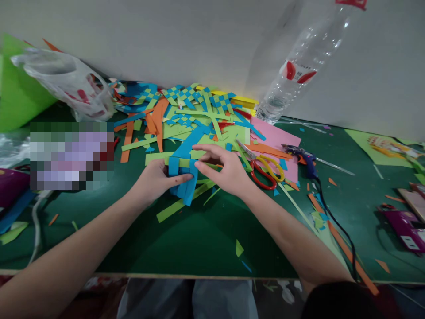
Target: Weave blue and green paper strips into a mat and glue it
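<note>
My left hand (pixel 159 179) presses down on a bundle of blue paper strips (pixel 183 177) lying on the green table (pixel 199 239), thumb across them. My right hand (pixel 224 170) pinches a light green paper strip (pixel 181 160) that crosses the blue ones, fingers closed on it. Just behind both hands lies a heap of woven blue-and-green paper mats and loose strips (pixel 189 110).
Red-and-yellow scissors (pixel 265 170) lie right of my right hand, with a blue glue gun (pixel 303 157) and its cord beyond on pink paper (pixel 279 137). A clear plastic bottle (pixel 299 66) leans on the wall. A plastic bag (pixel 66 84) sits far left.
</note>
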A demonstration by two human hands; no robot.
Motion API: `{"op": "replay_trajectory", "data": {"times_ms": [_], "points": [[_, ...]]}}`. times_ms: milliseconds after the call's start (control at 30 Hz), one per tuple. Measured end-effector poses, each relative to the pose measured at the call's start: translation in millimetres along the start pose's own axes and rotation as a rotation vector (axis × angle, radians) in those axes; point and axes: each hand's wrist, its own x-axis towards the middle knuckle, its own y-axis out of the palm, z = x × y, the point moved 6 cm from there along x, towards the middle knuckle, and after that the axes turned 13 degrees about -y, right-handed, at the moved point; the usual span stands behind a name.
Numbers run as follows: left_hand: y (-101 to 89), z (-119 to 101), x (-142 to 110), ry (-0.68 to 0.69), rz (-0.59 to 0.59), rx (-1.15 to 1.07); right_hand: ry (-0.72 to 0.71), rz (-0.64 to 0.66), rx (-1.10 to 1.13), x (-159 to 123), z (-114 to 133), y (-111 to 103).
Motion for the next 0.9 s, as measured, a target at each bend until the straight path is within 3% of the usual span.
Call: {"op": "replay_trajectory", "data": {"times_ms": [267,567,733,900], "points": [[2.1,-3.0,-0.3,0.024,0.010,0.068,-0.082,0.144,-0.222,-0.8,3.5,4.3],[6.5,-2.9,-0.9,0.029,0.093,0.005,-0.082,0.073,-0.161,0.5,-3.0,0.8],[3.8,-2.2,0.2,0.068,0.042,-0.155,-0.128,0.088,-0.167,1.3,-2.2,-0.2],[3.1,-7.0,-0.1,0.121,0.015,-0.113,-0.145,0.138,-0.245,1.5,-3.0,-0.2]]}}
